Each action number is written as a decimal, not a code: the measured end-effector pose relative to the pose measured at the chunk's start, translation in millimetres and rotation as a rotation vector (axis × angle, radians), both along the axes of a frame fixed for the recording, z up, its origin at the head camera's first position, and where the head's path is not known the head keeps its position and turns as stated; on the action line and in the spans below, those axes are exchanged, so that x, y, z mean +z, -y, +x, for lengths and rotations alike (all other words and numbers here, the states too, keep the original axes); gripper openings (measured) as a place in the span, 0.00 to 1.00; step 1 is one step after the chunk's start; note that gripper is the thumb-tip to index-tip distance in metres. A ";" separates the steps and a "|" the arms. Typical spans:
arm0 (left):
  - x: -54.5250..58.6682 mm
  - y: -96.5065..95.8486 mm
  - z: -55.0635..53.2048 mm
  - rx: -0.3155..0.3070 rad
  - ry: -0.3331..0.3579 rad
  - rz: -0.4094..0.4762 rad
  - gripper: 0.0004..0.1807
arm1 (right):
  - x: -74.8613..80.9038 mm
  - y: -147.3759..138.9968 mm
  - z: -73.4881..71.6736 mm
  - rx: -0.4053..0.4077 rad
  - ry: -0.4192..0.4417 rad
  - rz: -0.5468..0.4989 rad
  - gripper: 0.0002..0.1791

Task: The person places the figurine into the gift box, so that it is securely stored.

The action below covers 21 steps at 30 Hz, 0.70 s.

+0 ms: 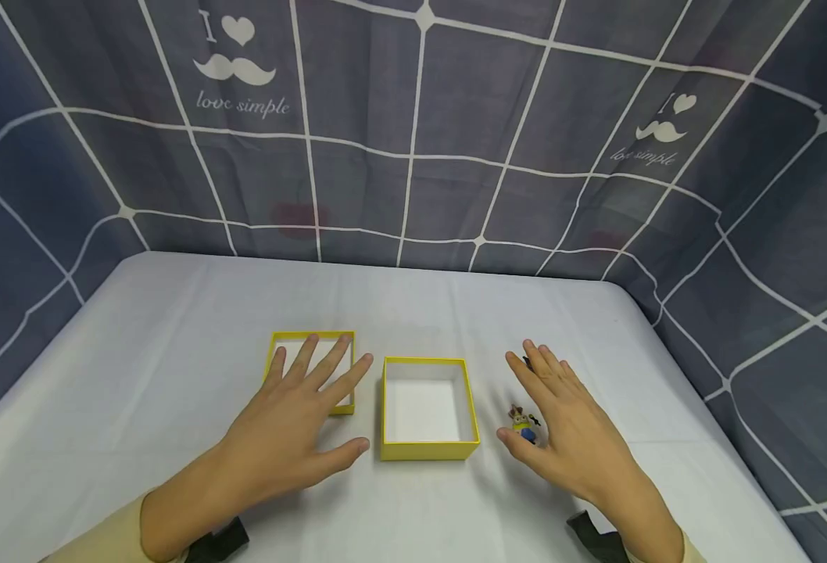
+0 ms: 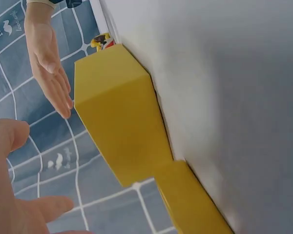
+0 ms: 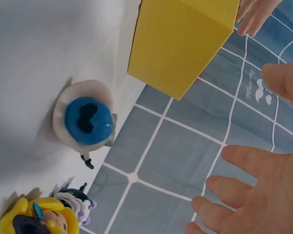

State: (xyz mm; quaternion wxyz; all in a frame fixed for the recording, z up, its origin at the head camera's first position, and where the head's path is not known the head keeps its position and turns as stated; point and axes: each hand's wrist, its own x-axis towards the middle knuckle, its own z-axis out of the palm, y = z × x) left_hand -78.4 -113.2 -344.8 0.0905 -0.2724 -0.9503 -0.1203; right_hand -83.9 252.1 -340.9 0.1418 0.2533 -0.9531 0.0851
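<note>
My left hand [image 1: 283, 438], fingers spread, hovers over the table and overlaps a shallow yellow-rimmed box part [image 1: 349, 409] with a white inside. To its right stands a deeper yellow box [image 1: 431, 451], open at the top, white within. Further right is my right hand [image 1: 574, 434], its fingers straight and holding nothing. Beside its thumb a small figurine [image 1: 524, 426] in yellow and blue shows. In the right wrist view there are a blue-and-white figurine [image 3: 88, 119], a yellow-haired figurine [image 3: 58, 219] and a dark one with purple parts [image 3: 80, 202], all below the yellow box.
A white cloth [image 1: 195, 352] covers the table. Dark grid-patterned curtains [image 1: 470, 102] with white lettering hang behind it and on both sides. A black strap [image 1: 220, 539] sits at the left wrist and another strap [image 1: 596, 538] at the right.
</note>
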 end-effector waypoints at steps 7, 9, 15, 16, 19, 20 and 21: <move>-2.8 -14.3 -1.9 -0.034 0.019 0.005 0.46 | -1.8 -5.4 -0.1 0.004 0.003 0.001 0.48; -5.0 -17.0 -1.9 -0.041 0.016 0.002 0.46 | -2.1 -6.2 -0.3 0.004 0.003 -0.002 0.48; -13.8 -23.5 -2.0 -0.059 0.007 -0.007 0.44 | -4.0 -7.9 -0.2 0.007 0.015 -0.027 0.48; -15.5 -24.4 -1.8 -0.063 0.005 -0.006 0.44 | -4.5 -8.0 0.0 0.008 0.016 -0.031 0.48; -20.6 -26.6 -1.5 -0.074 -0.007 -0.005 0.43 | -6.5 -9.3 0.7 0.007 0.016 -0.040 0.47; -22.1 -27.1 -1.4 -0.078 -0.013 -0.005 0.43 | -7.0 -9.7 1.0 0.008 0.017 -0.044 0.47; -23.3 -27.4 -1.4 -0.081 -0.017 -0.005 0.43 | -7.4 -10.2 1.3 0.007 0.018 -0.046 0.47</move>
